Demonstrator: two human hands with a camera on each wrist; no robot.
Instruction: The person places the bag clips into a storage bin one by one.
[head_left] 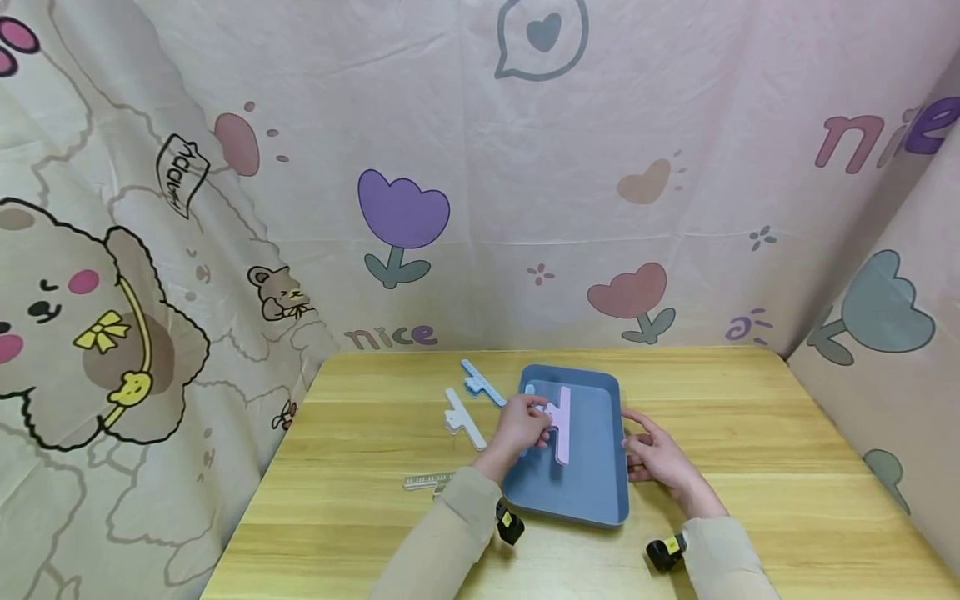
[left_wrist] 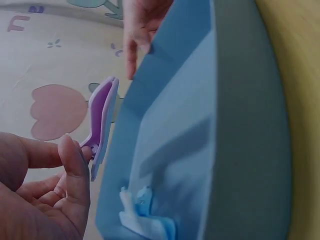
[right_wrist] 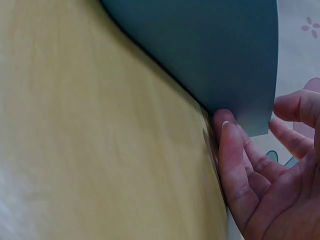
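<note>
My left hand [head_left: 525, 423] pinches a pink long-bar clip [head_left: 564, 425] by its grip tab, between thumb and fingers. The clip is held above the blue-grey tray [head_left: 581, 496]; the left wrist view shows it edge-on, near the tray's rim. Inside the tray, at its left side, lies a light blue clip [left_wrist: 145, 222], mostly hidden by my left hand in the head view. My right hand [head_left: 662, 458] rests against the outside of the tray's right wall, fingers loosely bent. In the right wrist view its fingertips [right_wrist: 232, 142] touch the wall's lower edge.
Left of the tray on the wooden table [head_left: 322, 533] lie a blue clip [head_left: 483, 383], a white clip [head_left: 467, 419] and a clear clip with ruler marks [head_left: 427, 481], partly covered by my left sleeve. A printed curtain [head_left: 480, 292] hangs behind the table.
</note>
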